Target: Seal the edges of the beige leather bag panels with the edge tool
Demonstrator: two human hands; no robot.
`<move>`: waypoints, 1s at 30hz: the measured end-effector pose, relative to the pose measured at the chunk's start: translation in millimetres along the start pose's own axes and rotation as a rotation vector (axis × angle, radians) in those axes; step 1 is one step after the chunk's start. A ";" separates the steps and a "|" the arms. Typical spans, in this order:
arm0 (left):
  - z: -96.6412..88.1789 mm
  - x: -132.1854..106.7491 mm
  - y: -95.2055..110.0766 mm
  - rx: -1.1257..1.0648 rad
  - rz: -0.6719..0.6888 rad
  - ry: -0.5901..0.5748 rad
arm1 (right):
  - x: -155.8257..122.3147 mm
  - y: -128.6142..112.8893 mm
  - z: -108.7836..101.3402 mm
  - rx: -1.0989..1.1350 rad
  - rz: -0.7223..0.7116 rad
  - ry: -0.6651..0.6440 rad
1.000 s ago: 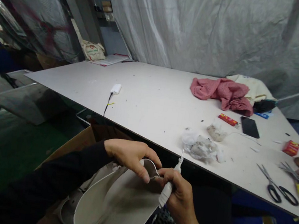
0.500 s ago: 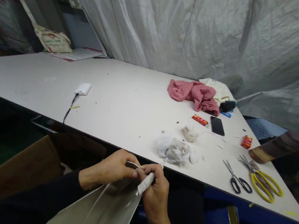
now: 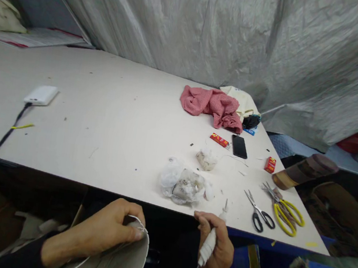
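Note:
My left hand [image 3: 116, 225] pinches the curved edge of a pale grey, flexible sheet [image 3: 124, 261] with a thin white rim, below the table's front edge. Its kind I cannot make out, and its lower part runs out of view. To the right, my right hand [image 3: 216, 250] is closed around an awl-like tool [image 3: 208, 247] with a white-wrapped handle. A thin point shows at its upper end and a thin metal piece at its lower end. The tool and sheet are apart. Just beyond the hands, a whitish block in crumpled clear plastic [image 3: 188, 186] lies on the table.
The white table [image 3: 112, 111] bears a smaller pale lump [image 3: 207, 159], black-handled scissors [image 3: 259, 214], yellow-handled scissors [image 3: 287, 213], a phone [image 3: 239, 146], red boxes [image 3: 270, 164], a pink cloth [image 3: 211, 105] and a white device [image 3: 41, 95] with a cable. A brown bottle [image 3: 307, 169] lies at the right edge.
My hands have come apart: the right has moved away from the sheet with the tool, while the left keeps hold of the edge. The view has swung to the right.

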State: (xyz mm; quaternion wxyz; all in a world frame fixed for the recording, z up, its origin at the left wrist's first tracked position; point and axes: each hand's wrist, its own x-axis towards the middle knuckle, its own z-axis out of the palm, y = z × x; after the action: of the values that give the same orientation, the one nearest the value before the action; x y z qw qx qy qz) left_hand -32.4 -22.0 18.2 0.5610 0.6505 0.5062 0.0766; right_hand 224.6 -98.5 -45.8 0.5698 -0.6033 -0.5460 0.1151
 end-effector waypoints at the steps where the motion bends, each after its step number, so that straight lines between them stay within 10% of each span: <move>1: -2.3 2.5 -4.1 -0.065 -0.003 0.007 | 9.6 11.5 -5.1 -0.046 0.033 0.011; 11: -10.8 24.9 -37.9 -0.573 0.013 0.115 | 63.9 90.1 -8.8 -0.246 0.121 -0.089; 21: -15.0 36.4 -51.0 -0.476 -0.061 0.228 | 79.1 93.5 -8.0 -0.301 0.193 -0.332; 30: -11.4 40.6 -52.4 -0.415 -0.090 0.222 | 73.3 68.4 -12.7 -0.125 0.263 -0.158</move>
State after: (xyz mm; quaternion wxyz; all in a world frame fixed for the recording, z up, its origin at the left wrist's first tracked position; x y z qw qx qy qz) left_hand -50.7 8.3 -39.0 0.6265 0.4857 0.5666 0.2251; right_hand 298.0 -30.9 -61.9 0.4663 -0.6931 -0.5114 0.2016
